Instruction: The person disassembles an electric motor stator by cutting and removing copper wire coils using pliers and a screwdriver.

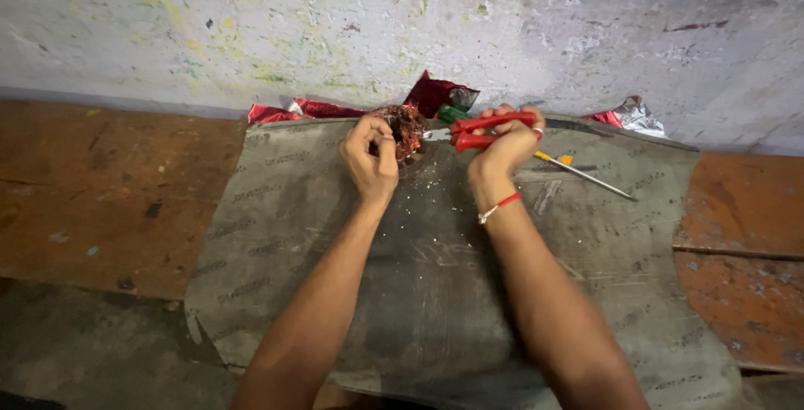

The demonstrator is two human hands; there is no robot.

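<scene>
Looking straight down at two bare forearms stretched out over a grey woven sack cloth (435, 293) spread flat on a worn reddish-brown floor (100, 201), right up against a paint-splattered whitish wall (335, 25). Left hand (370, 157) curled tight, fingers pinched shut on the near edge of a tangled reddish-brown ball of thin copper-looking wire (408, 128), which sits on the far end of the cloth, close to the wall. Right hand (505, 146) wrapped around red-handled pliers (486, 128), handles squeezed nearly together, nose pointing left toward the wire ball; can't really tell if the tip is actually biting the wire or just sitting beside it, too small and blurry there. Red thread band with a white bit (500, 206) on the right wrist. Just right of that hand, a thin metal screwdriver with a yellow handle (582, 173) lying flat on the cloth, tip pointing down-right, not touching anything. Behind the wire ball, crumpled shiny red foil wrappers (431, 92) jammed along the wall, plus more red and silver foil (628, 114) further right. Tiny pale flecks (406, 196) scattered on the cloth below the left hand.
</scene>
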